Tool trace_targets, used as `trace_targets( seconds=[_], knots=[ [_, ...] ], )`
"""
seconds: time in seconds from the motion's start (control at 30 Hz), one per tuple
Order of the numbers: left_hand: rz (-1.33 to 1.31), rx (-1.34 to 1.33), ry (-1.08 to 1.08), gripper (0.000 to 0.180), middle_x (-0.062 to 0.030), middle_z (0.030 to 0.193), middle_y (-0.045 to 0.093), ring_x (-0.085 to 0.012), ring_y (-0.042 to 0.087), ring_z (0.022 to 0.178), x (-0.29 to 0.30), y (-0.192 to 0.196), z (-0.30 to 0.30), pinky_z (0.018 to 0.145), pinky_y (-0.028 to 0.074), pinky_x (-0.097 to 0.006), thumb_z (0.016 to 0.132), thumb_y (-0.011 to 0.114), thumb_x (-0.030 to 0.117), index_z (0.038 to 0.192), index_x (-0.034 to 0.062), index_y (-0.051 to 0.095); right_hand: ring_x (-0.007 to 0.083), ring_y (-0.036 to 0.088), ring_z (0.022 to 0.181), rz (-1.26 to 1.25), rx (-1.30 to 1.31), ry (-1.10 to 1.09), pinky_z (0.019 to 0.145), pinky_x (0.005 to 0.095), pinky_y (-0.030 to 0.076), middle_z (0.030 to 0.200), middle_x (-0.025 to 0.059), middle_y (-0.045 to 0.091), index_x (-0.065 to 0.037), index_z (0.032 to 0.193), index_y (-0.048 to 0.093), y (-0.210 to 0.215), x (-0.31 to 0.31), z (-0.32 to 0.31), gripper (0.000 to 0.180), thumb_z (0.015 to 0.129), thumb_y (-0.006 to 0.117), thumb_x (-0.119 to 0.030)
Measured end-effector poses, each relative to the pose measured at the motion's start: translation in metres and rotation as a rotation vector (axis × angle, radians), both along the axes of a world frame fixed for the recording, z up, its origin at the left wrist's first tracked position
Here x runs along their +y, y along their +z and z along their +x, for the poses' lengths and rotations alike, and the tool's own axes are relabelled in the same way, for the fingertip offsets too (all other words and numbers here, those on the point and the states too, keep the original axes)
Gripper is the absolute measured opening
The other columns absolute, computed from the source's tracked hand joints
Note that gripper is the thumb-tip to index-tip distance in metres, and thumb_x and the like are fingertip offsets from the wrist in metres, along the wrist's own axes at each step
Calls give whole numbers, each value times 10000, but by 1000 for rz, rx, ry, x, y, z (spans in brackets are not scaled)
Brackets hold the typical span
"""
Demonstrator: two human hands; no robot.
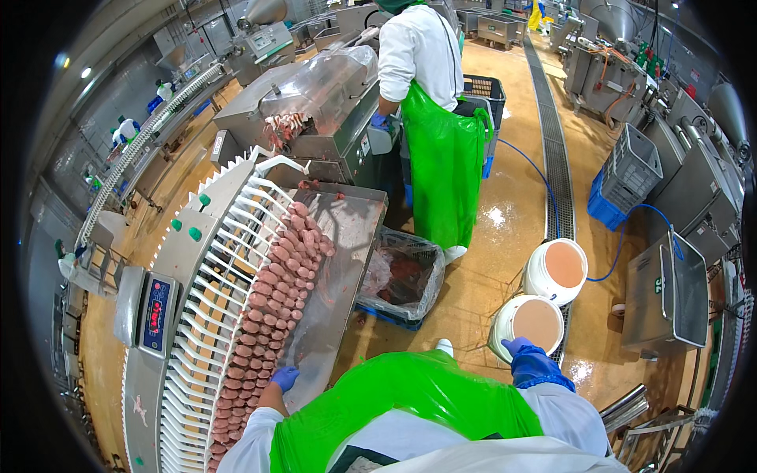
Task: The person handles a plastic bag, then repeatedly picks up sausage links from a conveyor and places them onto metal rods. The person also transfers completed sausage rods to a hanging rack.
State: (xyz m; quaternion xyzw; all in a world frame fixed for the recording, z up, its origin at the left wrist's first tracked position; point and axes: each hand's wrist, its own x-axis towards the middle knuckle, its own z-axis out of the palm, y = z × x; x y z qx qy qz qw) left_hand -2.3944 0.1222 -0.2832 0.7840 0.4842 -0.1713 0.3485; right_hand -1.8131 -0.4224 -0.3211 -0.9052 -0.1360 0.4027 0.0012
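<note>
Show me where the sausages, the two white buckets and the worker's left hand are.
Sausages [272, 307]: head view, middle of the pink pile on the steel tray.
White buckets [527, 293]: head view, side wall of the farther bucket.
Left hand [285, 378]: head view, back of the blue glove.

Pretty much everything here is brushed stainless: the sloped tray [335, 276] is matt grey metal, smooth, with a dull sheen. The sausages [272, 307] piled along its left edge look soft, pink and slightly moist. Beside them the rack of white rods [209, 315] reads as hard smooth plastic. Both hands, left hand [285, 378] and right hand [527, 356], wear blue rubbery gloves, matt. The green apron [410, 402] is thin glossy plastic film, crinkled. White buckets [544, 296] are smooth plastic. The floor [505, 197] is ochre, coated, wet-shiny in patches.
</note>
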Motion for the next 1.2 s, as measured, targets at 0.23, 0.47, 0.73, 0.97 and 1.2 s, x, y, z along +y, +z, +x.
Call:
trace_targets(
  seconds=[0.23,0.47,0.73,0.97,1.2],
  knots=[
    [43,4,-15,459,-188,1184,628,-311,602,1103,-10,8,8,954,456,-376,871,569,370,1167,25,632,387,561,1146,-44,21,-33,991,431,413,1205,251,595,3,1155,642,16,5,-2,741,866,447,-652],
    [119,-11,-149,424,-194,1139,638,-354,604,1066,-8,-4,-3,938,457,-418,897,485,373,1094,42,662,414,564,1121,10,-8,-15,965,446,422,1161,276,604,18,1127,648,5,3,0,756,859,455,-662],
    [124,92,-147,472,-232,1185,604,-372,586,1072,-1,15,20,935,438,-455,948,399,387,1157,20,610,417,634,970,-84,-89,489,892,482,469,1047,291,637,-295,1388,433,-85,-39,32,539,942,350,-587],
    [254,-52,162,428,-183,1242,577,-344,542,1152,-58,44,3,994,415,-417,905,473,408,1172,104,610,391,621,911,-25,-57,434,786,482,457,907,269,649,25,913,680,-42,-13,44,682,923,397,-595],
    [483,227,680,465,-131,1413,470,-296,378,1348,-174,21,-59,1146,263,-374,909,476,375,1286,118,563,302,635,797,33,41,657,702,423,464,798,197,658,2,814,672,-2,26,139,642,924,418,-578]
  ],
)
